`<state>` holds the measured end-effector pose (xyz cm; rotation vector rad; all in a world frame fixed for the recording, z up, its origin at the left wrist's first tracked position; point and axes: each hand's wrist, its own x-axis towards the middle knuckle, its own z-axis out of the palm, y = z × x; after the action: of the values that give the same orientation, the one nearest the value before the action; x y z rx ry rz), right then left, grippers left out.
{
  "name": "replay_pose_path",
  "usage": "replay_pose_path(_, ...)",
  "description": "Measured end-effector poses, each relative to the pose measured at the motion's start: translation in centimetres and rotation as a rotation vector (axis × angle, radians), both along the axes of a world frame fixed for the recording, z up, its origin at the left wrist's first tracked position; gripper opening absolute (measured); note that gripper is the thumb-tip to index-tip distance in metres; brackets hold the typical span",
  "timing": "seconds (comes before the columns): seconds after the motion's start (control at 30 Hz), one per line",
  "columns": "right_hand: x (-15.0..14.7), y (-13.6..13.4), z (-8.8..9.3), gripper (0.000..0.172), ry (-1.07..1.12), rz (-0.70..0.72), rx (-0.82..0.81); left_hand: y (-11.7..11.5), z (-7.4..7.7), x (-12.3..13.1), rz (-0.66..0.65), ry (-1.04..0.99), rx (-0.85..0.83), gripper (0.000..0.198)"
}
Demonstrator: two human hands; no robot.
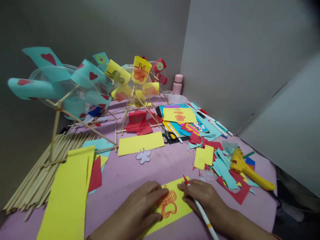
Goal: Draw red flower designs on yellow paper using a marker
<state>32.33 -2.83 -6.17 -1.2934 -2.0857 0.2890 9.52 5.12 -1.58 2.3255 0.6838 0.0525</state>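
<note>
A yellow paper strip (172, 219) lies in front of me with a red butterfly (168, 203) drawn on it, part of its wings outlined and part filled with curved lines. My left hand (143, 208) rests on the strip's left part, thumb and fingers apart on either side of the drawing. My right hand (203, 196) grips a white felt-tip pen (203, 213) whose red tip points away from me, off the drawing. The fingertips of that hand touch the strip's right part. Beyond the strip lies a pale butterfly cutout (143, 156).
Paper pinwheels on stick stands (58, 110) fill the back left. Bamboo sticks (37, 176) and yellow sheets (66, 186) lie left. At right are a yellow glue gun (247, 168) and paper scraps (226, 170). Scissors (171, 135), pens and a pink bottle (177, 85) stand farther back.
</note>
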Motion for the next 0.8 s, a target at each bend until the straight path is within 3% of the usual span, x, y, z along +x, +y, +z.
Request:
replay_pose_path(0.3, 0.2, -0.2, -0.3, 0.015, 0.030, -0.020, -0.027, -0.3, 0.4, 0.6, -0.044, 0.051, 0.034, 0.044)
replay_pose_path(0.53, -0.4, -0.6, 2.9, 0.027, 0.227, 0.007, 0.014, -0.5, 0.1, 0.5, -0.038, 0.052, 0.041, 0.042)
replay_pose_path(0.6, -1.3, -0.8, 3.7, 0.022, 0.346, -0.087, -0.096, -0.4, 0.2, 0.5, -0.037, 0.062, 0.036, 0.042)
replay_pose_path(0.67, -2.1, -1.1, 3.8, 0.015, 0.468, -0.160, -0.348, -0.4, 0.2, 0.6, -0.027, 0.065, 0.036, 0.043)
replay_pose_path(0.7, -2.5, -1.1, 3.5, 0.010, 0.528, -0.178, -0.472, -0.4, 0.3, 0.6, -0.023, 0.067, 0.031, 0.045)
replay_pose_path(0.8, -3.0, -0.8, 2.3, 0.008, 0.628, -0.164, -0.644, -0.4, 0.4, 0.7, -0.016, 0.070, 0.002, 0.048)
